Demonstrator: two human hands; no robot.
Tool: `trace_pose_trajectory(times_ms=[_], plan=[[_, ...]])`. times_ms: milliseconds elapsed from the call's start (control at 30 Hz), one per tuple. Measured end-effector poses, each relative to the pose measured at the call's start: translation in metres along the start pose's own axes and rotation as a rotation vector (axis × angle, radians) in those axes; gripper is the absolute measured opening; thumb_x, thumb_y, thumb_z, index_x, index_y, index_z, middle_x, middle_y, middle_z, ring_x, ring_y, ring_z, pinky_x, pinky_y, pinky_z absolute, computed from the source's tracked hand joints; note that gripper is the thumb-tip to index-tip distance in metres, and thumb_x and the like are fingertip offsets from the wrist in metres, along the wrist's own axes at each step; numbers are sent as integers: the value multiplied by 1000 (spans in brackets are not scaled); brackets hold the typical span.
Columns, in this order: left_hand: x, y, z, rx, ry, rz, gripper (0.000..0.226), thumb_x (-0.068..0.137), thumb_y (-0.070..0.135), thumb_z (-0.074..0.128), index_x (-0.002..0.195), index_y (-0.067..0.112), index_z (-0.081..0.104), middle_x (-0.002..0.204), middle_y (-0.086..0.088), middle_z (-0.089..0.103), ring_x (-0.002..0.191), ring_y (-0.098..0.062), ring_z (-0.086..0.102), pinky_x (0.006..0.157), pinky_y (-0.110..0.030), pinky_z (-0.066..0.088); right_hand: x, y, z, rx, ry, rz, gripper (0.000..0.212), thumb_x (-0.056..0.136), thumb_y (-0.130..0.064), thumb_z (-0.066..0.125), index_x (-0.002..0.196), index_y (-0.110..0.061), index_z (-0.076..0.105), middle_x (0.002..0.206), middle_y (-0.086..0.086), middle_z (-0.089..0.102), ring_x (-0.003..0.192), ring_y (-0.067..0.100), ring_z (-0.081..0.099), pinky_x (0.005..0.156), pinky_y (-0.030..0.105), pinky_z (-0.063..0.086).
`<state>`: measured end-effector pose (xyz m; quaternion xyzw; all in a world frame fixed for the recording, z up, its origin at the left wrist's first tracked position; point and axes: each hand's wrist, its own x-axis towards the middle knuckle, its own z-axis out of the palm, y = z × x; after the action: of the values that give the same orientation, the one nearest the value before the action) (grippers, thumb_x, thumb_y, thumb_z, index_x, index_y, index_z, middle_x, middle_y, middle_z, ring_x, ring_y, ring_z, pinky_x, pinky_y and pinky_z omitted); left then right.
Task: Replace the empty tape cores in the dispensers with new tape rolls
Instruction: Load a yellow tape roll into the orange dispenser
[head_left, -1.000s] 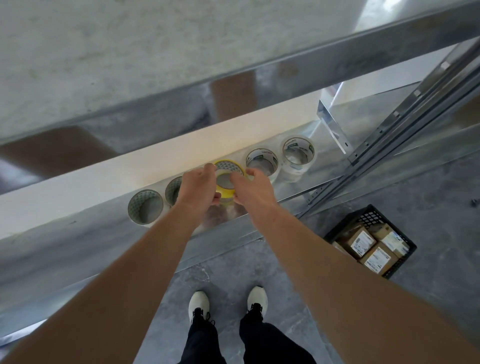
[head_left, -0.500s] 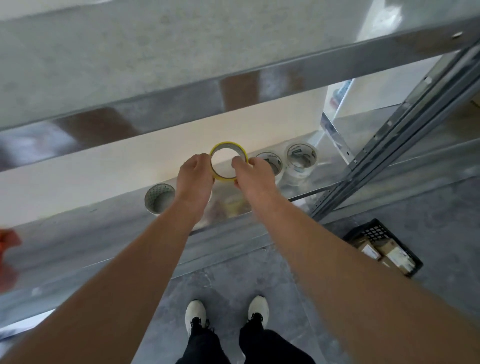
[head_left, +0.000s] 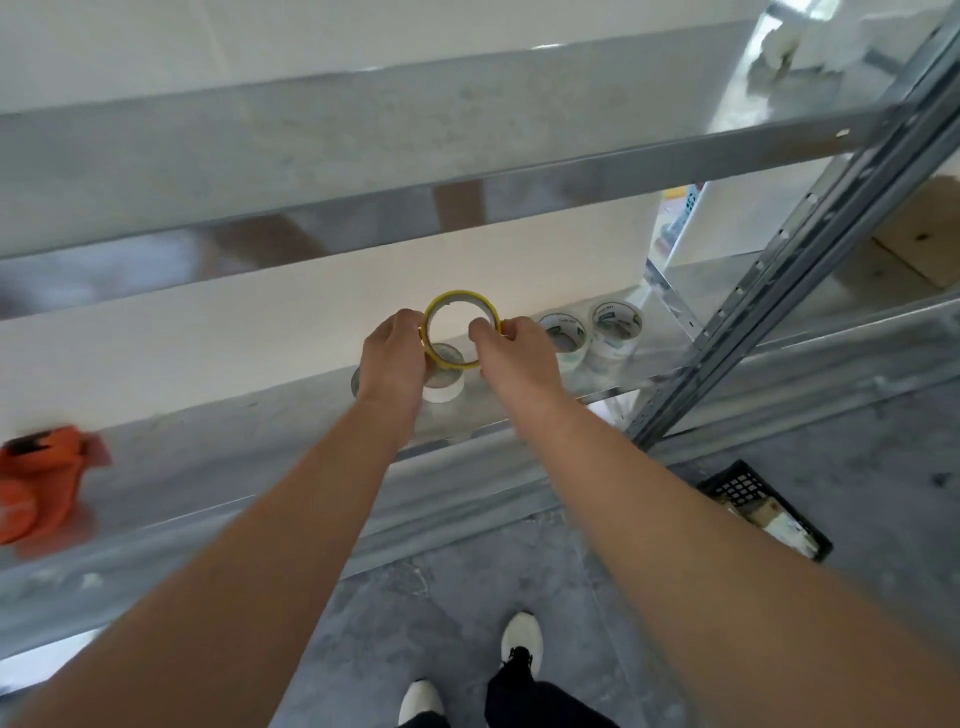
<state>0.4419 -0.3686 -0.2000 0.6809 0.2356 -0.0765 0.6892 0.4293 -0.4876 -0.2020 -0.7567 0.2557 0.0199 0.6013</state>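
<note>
**A:** Where's the yellow tape roll (head_left: 460, 296)?
**B:** Off the shelf (head_left: 260, 457), held in the air between both hands with its open ring facing the camera.
**A:** Grips?
**B:** Left grip (head_left: 392, 353) has its fingers curled on the roll's left rim. Right grip (head_left: 514, 353) pinches the right rim, and one finger shows inside the ring.
**A:** What's below it?
**B:** A white tape roll (head_left: 444, 387) sits on the shelf, partly covered by the left grip. The edge of another roll (head_left: 356, 379) shows just left of that wrist. Two green-printed rolls (head_left: 563, 332) (head_left: 615, 319) stand side by side to the right, near the back wall.
**A:** Dispenser?
**B:** An orange dispenser (head_left: 39, 483) is at the far left of the same shelf, well apart from the hands. It's blurred, so its core can't be made out.
**A:** Anything on the floor (head_left: 415, 597)?
**B:** A black crate (head_left: 763, 506) at the right. Its contents are blurred.
</note>
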Motion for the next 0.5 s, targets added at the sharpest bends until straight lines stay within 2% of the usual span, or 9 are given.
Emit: trace_pose_trajectory(times_ms=[100,200,267,300,367,400,467,500], plan=[[-25,4,-28,-42,-11,28,23,80,36,50,81,21,67,92,-9,67,89,-26,63,88,-40,54,-29,-5,9,-13,9,-47,27,80,-44,62,77,-17,55,74,1,58,69,23,52,66,33,40],[-43,5,-52,-74,-60,46,21,82,31,48,87,18,64,91,-11,61,86,-24,55,81,-38,47,-59,-9,17,18,21,-60,29,84,-38,62,69,-19,47,69,1,53,63,22,46,62,31,37],[-55,6,-67,-83,-87,59,27,78,32,48,91,18,66,91,-11,61,86,-25,54,80,-40,46,-79,-12,21,33,40,-69,23,84,-40,62,83,-18,53,78,0,57,68,20,52,67,32,41],[-62,8,-73,-88,-96,69,28,79,32,48,92,17,67,92,-11,61,86,-25,53,80,-40,46,-88,-13,24,41,41,-72,25,84,-40,62,97,-18,57,85,-2,60,75,20,58,73,33,46],[-74,12,-87,-102,-107,103,23,89,29,49,91,16,68,94,-11,63,88,-27,56,81,-42,49,-106,-18,29,52,33,-83,45,87,-39,62,128,-22,55,103,-3,64,96,22,67,89,39,53],[-80,13,-93,-106,-107,120,23,94,25,48,92,16,69,95,-10,65,90,-28,59,83,-43,52,-114,-21,31,49,26,-96,51,88,-38,62,136,-25,52,111,-2,65,103,23,67,94,40,54],[-90,15,-107,-120,-98,139,27,101,21,45,96,17,71,98,-8,70,93,-29,65,86,-45,60,-131,-27,37,51,10,-142,53,86,-39,61,138,-30,55,122,0,65,109,23,67,100,42,54],[-95,17,-114,-130,-92,144,27,103,20,44,97,17,71,99,-6,71,93,-28,66,83,-42,61,-140,-30,39,47,0,-166,51,85,-39,61,135,-30,57,123,0,66,110,24,67,101,44,54]])
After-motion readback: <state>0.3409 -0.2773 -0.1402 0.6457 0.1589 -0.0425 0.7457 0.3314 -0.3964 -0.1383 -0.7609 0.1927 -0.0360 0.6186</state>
